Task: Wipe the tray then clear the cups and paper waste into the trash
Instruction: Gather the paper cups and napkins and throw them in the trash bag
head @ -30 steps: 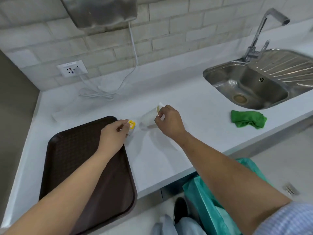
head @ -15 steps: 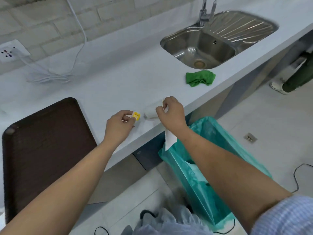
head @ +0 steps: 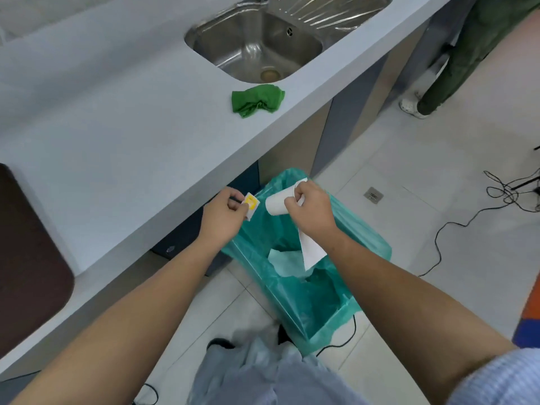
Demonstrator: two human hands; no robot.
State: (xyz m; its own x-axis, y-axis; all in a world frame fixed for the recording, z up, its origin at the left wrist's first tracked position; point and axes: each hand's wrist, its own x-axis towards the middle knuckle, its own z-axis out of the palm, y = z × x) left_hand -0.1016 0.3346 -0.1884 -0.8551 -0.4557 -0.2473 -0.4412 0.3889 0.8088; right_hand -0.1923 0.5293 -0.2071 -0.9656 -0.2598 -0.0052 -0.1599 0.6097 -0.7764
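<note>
Fingers [head: 293, 201] of right hand [head: 314, 211] pinch paper cup [head: 277, 203] rim and paper strip [head: 312, 251]; left hand [head: 222, 217] pinches yellow sachet [head: 252, 203]. Judged light, crushable: grip rim gently.

I wear a pale blue finely striped fabric sleeve [head: 496, 378] on my right arm and grey-blue cloth trousers [head: 263, 378]; my 2 forearms [head: 394, 290] are bare.

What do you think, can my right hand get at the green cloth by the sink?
Probably not yet: the right hand is full, gripping a white paper cup and a paper strip over the trash bag. Nothing stands between it and the green cloth on the counter.
</note>
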